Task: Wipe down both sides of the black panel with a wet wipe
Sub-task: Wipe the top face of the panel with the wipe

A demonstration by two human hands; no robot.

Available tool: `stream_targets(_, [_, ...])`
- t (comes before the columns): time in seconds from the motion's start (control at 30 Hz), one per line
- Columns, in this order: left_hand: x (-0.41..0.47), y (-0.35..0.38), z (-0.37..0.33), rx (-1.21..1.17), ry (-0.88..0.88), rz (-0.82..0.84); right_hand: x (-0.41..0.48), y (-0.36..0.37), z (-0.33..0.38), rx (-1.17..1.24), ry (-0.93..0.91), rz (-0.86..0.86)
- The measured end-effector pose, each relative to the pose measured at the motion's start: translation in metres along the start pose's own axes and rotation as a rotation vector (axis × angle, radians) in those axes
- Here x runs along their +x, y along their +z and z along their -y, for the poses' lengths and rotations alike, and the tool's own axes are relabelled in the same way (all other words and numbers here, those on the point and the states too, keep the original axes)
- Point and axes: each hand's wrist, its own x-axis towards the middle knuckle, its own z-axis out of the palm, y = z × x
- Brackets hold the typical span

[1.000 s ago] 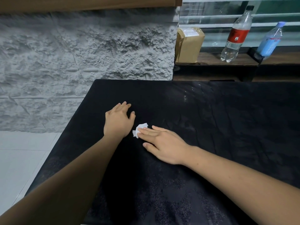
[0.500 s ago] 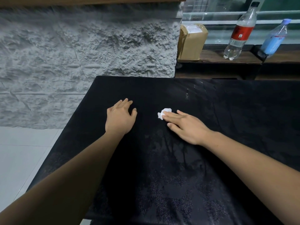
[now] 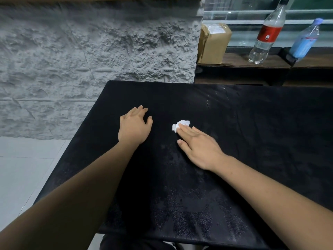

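Note:
The black panel (image 3: pixel 252 141) lies flat in front of me and fills most of the view, with damp streaks near its middle and front. My right hand (image 3: pixel 200 147) lies flat on it with straight fingers, pressing a crumpled white wet wipe (image 3: pixel 181 124) under the fingertips. To its left, my left hand (image 3: pixel 134 126) rests palm down on the panel, fingers relaxed, holding nothing.
A rough grey stone wall (image 3: pixel 90 60) stands behind the panel's left part. At the back right a wooden shelf (image 3: pixel 261 63) carries a brown parcel (image 3: pixel 213 43), a red-labelled bottle (image 3: pixel 266 33) and a blue bottle (image 3: pixel 304 42). White floor tiles (image 3: pixel 23 174) lie to the left.
My right hand slid the wipe to the right and away from my left hand, then stayed in about the same spot. The left hand has stayed in place.

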Motion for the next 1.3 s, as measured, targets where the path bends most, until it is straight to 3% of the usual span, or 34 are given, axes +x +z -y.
stream_targets(0.37, [-0.001,0.0,0.0,-0.016,0.002,-0.012,-0.044,0.016,0.078,0.011,-0.179,0.072])
stream_targets(0.7, [-0.002,0.001,0.001,-0.006,0.006,-0.021,-0.057,0.014,0.074,0.033,-0.248,0.096])
stream_targets(1.3, [-0.003,-0.004,-0.002,0.004,0.007,-0.005,-0.053,-0.011,-0.004,0.047,0.018,0.021])
